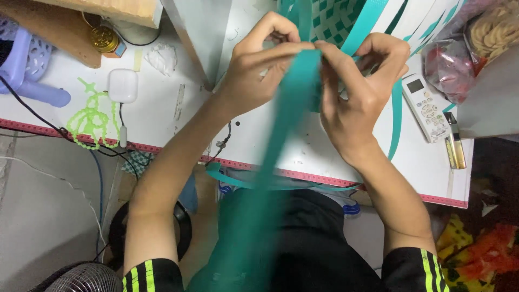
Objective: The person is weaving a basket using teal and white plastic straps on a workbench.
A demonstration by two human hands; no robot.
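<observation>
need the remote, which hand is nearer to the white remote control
Right. The right hand pinches the teal strap just beside the white remote control; the left hand is farther, across the strap.

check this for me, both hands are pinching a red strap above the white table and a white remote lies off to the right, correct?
Not quite: the strap is teal green, not red. The head view shows the left hand and the right hand both pinching it above the white table, and the white remote does lie to the right.
</observation>
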